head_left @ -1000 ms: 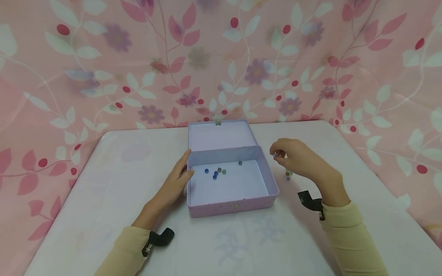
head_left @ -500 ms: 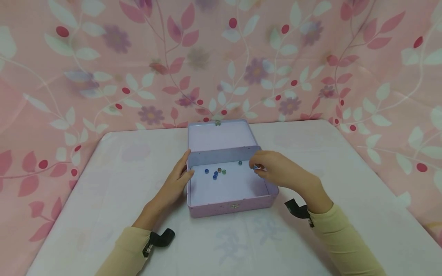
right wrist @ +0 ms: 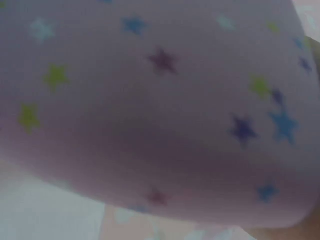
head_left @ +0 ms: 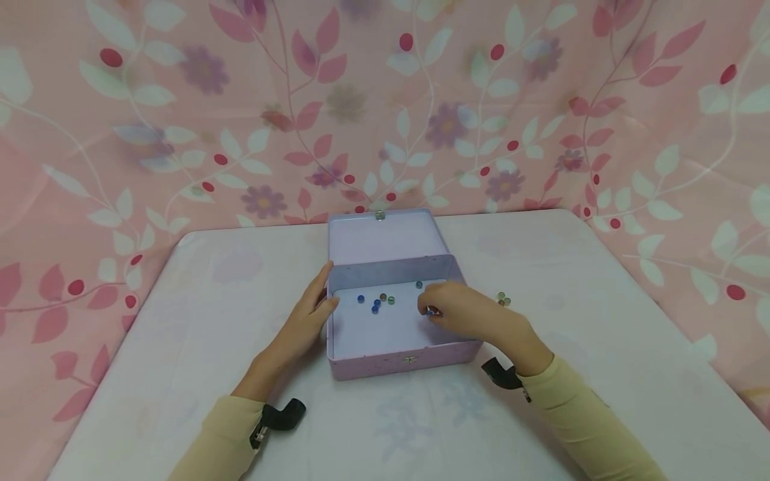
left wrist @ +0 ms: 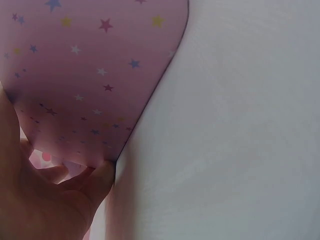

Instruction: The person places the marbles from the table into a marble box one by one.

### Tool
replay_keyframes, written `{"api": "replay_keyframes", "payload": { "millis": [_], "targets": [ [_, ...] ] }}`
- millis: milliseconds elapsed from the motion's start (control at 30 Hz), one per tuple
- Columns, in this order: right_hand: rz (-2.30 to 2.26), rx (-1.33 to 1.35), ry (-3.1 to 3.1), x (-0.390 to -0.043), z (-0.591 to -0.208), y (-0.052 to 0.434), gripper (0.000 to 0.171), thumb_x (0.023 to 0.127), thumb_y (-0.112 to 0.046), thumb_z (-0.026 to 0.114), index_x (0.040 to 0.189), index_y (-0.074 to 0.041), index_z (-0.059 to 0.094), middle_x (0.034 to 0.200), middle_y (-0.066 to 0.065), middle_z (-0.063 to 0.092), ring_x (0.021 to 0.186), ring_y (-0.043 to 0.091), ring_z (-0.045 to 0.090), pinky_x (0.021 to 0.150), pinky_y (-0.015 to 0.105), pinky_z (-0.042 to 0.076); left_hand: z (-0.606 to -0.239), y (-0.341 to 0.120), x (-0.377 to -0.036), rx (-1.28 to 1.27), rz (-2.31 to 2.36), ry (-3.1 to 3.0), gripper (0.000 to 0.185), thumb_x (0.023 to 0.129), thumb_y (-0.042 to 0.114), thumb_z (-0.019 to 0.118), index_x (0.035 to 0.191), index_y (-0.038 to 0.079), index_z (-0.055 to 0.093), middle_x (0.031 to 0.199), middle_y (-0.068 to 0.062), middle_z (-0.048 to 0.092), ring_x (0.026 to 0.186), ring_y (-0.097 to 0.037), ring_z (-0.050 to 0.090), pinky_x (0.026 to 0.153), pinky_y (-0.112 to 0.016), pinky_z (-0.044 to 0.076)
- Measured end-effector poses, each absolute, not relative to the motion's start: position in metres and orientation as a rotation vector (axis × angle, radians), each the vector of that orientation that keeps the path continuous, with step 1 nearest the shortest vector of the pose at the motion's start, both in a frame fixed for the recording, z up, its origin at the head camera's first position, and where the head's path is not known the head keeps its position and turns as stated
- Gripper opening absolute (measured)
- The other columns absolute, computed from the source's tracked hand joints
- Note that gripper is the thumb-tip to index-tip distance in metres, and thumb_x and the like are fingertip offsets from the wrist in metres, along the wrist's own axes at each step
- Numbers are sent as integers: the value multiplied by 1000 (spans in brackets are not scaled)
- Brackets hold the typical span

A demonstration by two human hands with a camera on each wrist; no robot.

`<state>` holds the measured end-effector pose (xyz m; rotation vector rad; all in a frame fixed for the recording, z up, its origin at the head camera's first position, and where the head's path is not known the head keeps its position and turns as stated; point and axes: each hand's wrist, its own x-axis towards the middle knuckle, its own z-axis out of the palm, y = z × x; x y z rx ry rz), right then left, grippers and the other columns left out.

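Note:
An open pink tin box (head_left: 373, 361) with star print sits mid-table, its lid (head_left: 385, 237) tilted back. Several small glass marbles (head_left: 377, 302) lie on its white floor. My left hand (head_left: 308, 314) rests flat against the box's left wall (left wrist: 85, 75), fingers straight. My right hand (head_left: 448, 308) reaches over the right wall into the box, fingertips pinching a small blue marble (head_left: 430, 310) low over the floor. Two marbles (head_left: 503, 300) lie on the table to the right of the box. The right wrist view shows only the box's starred wall (right wrist: 160, 110), blurred.
The white table (head_left: 180, 374) is backed by a pink floral curtain (head_left: 240, 120) on three sides. The table's front and both flanks hold nothing but my sleeves (head_left: 589, 427).
My right hand moved left from beside the box, over its right wall and down into it, carrying the marble. The left hand stayed on the box's left wall.

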<state>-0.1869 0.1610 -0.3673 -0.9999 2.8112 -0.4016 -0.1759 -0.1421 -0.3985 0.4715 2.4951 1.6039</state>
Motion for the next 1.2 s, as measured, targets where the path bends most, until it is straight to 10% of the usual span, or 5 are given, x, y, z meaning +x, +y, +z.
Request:
{"api": "replay_keyframes", "payload": {
  "millis": [1200],
  "targets": [
    [-448,-886,2889,-198,-356,179,17,91,-12,70,108,-11,72,96,-3,68,84,13,58,77,31,53,-399,-142,-176,454,1615,2484,67,105,19,40,162,21,5,169,0,3,157,-27,10,124,-52,18]
  ]
}}
